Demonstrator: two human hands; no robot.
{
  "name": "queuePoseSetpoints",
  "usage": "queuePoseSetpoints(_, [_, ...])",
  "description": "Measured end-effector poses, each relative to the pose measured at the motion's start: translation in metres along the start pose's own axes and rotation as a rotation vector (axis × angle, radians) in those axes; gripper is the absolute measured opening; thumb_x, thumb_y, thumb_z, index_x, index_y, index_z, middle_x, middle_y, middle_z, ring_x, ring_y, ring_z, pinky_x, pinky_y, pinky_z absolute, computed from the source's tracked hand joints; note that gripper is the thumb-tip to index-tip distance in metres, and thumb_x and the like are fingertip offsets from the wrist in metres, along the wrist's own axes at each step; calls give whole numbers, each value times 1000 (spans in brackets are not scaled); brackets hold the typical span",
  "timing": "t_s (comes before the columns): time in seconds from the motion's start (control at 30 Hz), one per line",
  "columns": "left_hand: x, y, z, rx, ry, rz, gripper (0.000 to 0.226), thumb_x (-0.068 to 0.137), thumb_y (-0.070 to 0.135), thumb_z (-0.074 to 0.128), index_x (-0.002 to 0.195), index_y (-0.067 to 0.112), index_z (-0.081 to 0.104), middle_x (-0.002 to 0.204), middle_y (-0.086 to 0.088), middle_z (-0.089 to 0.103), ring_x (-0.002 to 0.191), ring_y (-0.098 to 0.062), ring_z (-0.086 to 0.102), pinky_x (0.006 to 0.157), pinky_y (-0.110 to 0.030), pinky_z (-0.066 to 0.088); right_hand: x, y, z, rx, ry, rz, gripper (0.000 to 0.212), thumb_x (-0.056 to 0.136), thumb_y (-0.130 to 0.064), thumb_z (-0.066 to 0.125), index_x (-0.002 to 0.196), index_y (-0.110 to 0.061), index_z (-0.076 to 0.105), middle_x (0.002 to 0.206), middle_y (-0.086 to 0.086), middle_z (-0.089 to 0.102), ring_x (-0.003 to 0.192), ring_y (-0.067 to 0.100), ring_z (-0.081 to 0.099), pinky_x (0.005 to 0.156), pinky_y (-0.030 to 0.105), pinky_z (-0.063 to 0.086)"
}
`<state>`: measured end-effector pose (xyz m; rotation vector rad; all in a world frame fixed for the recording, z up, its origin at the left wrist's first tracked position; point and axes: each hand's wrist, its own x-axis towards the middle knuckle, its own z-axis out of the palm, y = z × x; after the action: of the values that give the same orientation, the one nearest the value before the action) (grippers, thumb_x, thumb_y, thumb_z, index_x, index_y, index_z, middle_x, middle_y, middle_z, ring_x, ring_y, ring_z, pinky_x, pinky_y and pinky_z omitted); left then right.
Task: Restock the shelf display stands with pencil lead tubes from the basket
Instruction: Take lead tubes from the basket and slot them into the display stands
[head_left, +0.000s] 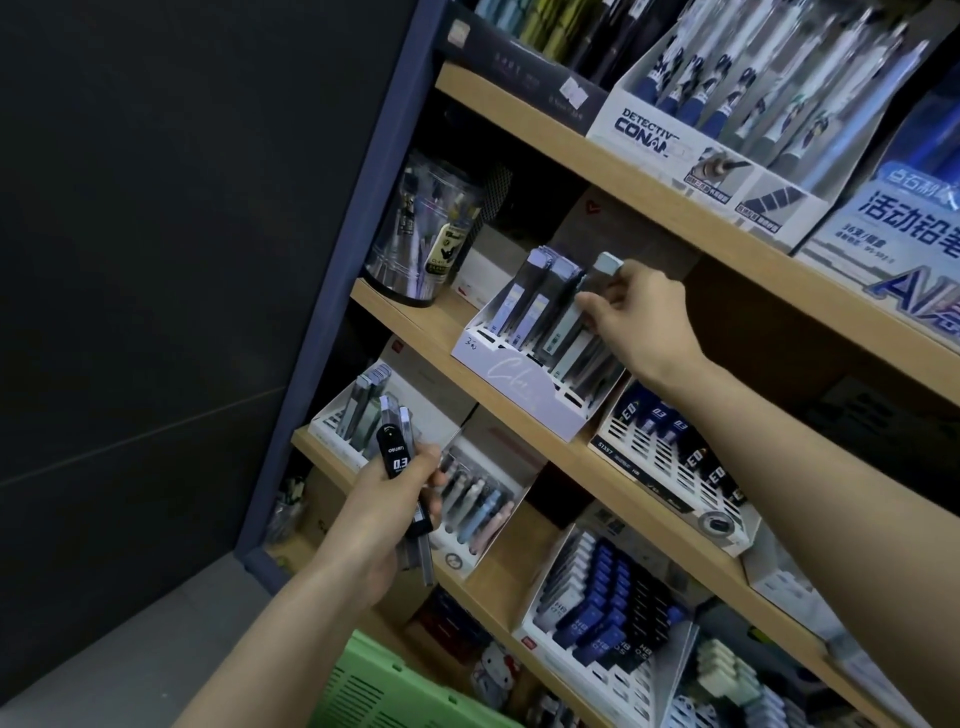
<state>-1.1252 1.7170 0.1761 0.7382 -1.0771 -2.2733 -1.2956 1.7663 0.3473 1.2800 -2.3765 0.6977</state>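
My right hand (636, 312) grips a grey lead tube (571, 317) by its pale cap, the tube's lower end down in a slot of the white display stand (511, 387) on the middle shelf. Two more tubes (540, 299) stand in that stand to the left. My left hand (395, 499) is shut on a bundle of several lead tubes (397, 452), a black one marked 03 in front, held before the lower shelf. The green basket (384, 686) shows at the bottom edge below my left arm.
Wooden shelves (415, 317) run diagonally, with a blue frame post (332, 291) on the left. A clear tub of pens (421, 234) stands left of the white stand. Slotted stands of black and blue tubes (670, 457) and HB lead boxes (608, 618) fill lower shelves.
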Motion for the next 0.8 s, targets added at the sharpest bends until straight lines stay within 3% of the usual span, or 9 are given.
queuePoseSetpoints(0.1, [3, -1, 1, -7, -7, 1, 15, 97, 23, 52, 86, 13, 53, 54, 4, 50, 50, -13, 44, 60, -29, 41, -1, -2, 1, -10, 5, -32, 17, 91, -23, 62, 92, -7, 55, 86, 8, 65, 77, 21, 65, 74, 39, 57])
queuePoseSetpoints(0.2, [4, -3, 3, -8, -3, -11, 15, 96, 24, 53, 85, 13, 54, 58, 3, 50, 50, -14, 44, 63, -30, 41, 2, -3, 4, -56, 14, -40, 20, 90, -24, 63, 92, -5, 56, 84, 10, 64, 77, 24, 63, 74, 42, 56])
queuePoseSetpoints(0.33, [4, -3, 4, 16, 6, -41, 17, 95, 27, 55, 84, 14, 55, 61, 1, 49, 53, -14, 45, 56, -26, 39, 5, -1, 7, -123, -33, -35, 21, 90, -24, 64, 93, -5, 56, 83, 9, 63, 77, 23, 62, 71, 37, 54])
queuePoseSetpoints(0.47, [4, -2, 2, 49, 12, -41, 16, 96, 27, 53, 85, 15, 55, 61, 1, 50, 54, -14, 45, 51, -24, 36, 7, 2, 11, -106, -113, -11, 26, 89, -26, 65, 102, -4, 58, 88, 12, 66, 80, 25, 64, 76, 43, 56])
queuePoseSetpoints(0.6, [5, -2, 1, 41, 20, -39, 14, 96, 25, 53, 86, 15, 55, 56, 3, 51, 52, -14, 45, 51, -24, 36, 8, 0, 9, -52, -31, -53, 31, 90, -24, 62, 114, -12, 47, 97, 11, 63, 83, 25, 63, 76, 44, 54])
queuePoseSetpoints(0.8, [5, -2, 2, 39, 16, -33, 15, 96, 25, 53, 84, 15, 55, 59, 2, 51, 53, -14, 45, 54, -25, 37, 13, -1, 3, -267, 18, -171, 36, 84, -23, 71, 115, -9, 58, 112, 10, 58, 102, 26, 55, 85, 38, 47])
